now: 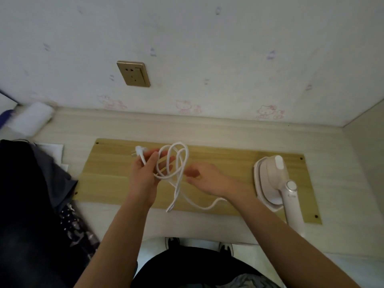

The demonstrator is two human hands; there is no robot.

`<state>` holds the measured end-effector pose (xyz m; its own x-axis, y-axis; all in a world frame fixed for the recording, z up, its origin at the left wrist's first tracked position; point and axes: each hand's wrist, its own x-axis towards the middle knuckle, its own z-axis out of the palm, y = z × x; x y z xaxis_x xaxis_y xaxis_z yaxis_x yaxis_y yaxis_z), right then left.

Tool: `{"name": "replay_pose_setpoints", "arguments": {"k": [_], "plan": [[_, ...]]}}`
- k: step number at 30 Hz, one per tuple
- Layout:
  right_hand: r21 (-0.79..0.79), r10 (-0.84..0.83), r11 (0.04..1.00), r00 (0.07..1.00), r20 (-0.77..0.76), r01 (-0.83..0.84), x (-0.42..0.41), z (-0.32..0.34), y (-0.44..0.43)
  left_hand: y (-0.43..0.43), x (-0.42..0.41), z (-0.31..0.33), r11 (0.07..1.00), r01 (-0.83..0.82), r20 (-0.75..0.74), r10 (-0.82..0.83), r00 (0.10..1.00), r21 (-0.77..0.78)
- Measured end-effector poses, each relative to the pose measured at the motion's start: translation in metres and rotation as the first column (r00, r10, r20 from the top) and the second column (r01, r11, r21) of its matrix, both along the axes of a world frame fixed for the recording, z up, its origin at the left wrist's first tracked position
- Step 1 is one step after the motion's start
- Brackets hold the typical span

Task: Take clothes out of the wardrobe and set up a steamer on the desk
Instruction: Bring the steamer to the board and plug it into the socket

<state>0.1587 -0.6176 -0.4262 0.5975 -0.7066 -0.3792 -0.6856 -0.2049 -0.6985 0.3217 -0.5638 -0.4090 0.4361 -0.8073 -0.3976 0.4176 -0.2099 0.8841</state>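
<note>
A white handheld steamer (274, 181) lies on its side on the right part of a yellow wooden board (116, 173) on the desk. Its white power cord (180, 163) runs left across the board in loose loops. My left hand (145, 175) holds the cord near its plug (138, 153), with loops hanging over the fingers. My right hand (205, 178) hovers just right of the loops, fingers curled, not visibly gripping the cord. Dark clothes (33, 204) lie piled on the desk's left side.
A gold wall socket (134, 73) sits on the wall above the board's left half. A white roll (33, 117) lies at the desk's back left corner. White paper (54, 148) pokes out from under the clothes. A side wall closes off the right.
</note>
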Motion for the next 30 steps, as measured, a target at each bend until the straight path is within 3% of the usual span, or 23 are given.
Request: {"name": "replay_pose_setpoints", "arguments": {"k": [9, 15, 19, 24, 30], "plan": [[0.339, -0.166, 0.937, 0.963, 0.214, 0.087, 0.021, -0.003, 0.017, -0.011, 0.033, -0.001, 0.996, 0.011, -0.109, -0.020, 0.994, -0.086], [0.362, -0.324, 0.908, 0.900, 0.290, 0.210, 0.017, 0.004, 0.010, -0.017, 0.063, 0.002, 0.995, -0.031, -0.025, 0.029, 0.999, -0.093], [0.170, -0.362, 0.930, 0.896, 0.257, 0.327, 0.009, 0.009, 0.003, -0.019, 0.085, 0.011, 0.993, -0.060, 0.073, 0.068, 0.995, -0.104], [-0.036, -0.441, 0.893, 0.887, 0.135, 0.449, -0.001, -0.004, -0.011, -0.021, 0.113, 0.026, 0.981, -0.145, 0.047, 0.152, 0.987, -0.131], [-0.236, -0.610, 0.774, 0.792, -0.027, 0.588, -0.013, -0.021, -0.022, -0.017, 0.142, 0.033, 0.981, -0.162, 0.157, 0.177, 0.972, -0.103]]}}
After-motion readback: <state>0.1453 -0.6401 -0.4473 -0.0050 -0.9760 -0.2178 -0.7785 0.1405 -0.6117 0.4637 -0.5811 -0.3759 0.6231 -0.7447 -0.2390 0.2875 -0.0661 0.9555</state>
